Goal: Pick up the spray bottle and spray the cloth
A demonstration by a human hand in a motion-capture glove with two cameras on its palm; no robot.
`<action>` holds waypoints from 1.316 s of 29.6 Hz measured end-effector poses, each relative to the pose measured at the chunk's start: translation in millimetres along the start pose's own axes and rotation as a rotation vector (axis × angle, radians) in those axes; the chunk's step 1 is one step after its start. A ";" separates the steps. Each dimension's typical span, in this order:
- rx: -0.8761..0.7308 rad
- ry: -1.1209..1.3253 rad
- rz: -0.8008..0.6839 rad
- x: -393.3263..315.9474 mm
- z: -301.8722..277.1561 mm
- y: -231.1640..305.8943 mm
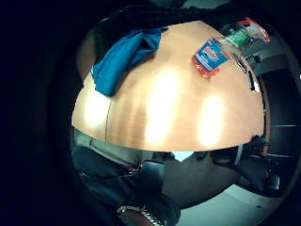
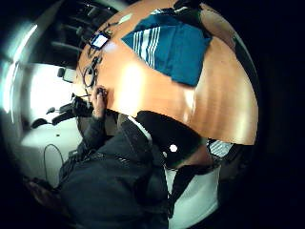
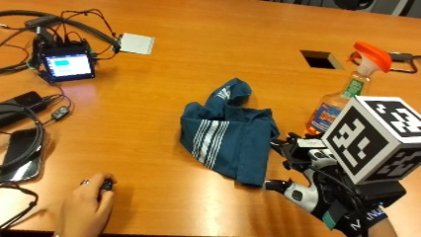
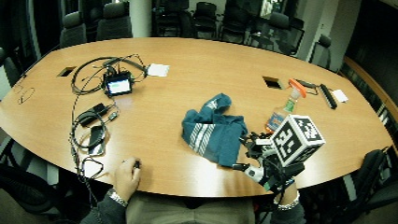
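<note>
The wooden table [image 3: 197, 39] carries a crumpled teal cloth [image 3: 227, 136] with white stripes near its middle. A bottle [image 3: 342, 96] with an orange trigger head stands upright just right of the cloth, apart from it. The gloved right hand [image 3: 309, 170] hovers by the near edge, beside the cloth and in front of the bottle, fingers apart and holding nothing. The bare left hand [image 3: 85, 207] rests at the near edge.

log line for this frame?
phase: pre-grasp | hand: above table edge, holds nothing | spray bottle: upright, untouched, beyond hand | cloth: crumpled, left of bottle
</note>
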State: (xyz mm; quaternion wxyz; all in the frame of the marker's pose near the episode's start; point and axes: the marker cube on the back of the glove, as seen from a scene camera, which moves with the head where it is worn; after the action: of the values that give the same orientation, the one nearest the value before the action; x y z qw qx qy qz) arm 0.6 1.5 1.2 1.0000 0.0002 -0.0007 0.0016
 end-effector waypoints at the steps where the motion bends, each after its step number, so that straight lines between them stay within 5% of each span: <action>1: 0.001 -0.001 0.001 0.4 0.4 0.4; 15: 0.011 -0.037 0.042 7.8 14.5 0.2; 28: -0.007 -0.064 0.046 3.2 27.6 -52.4; 39: 0.025 0.023 0.207 76.3 20.7 -80.1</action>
State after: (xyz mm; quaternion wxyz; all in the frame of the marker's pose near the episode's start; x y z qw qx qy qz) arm 77.2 -78.4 21.9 0.9943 0.0125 0.0108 0.1049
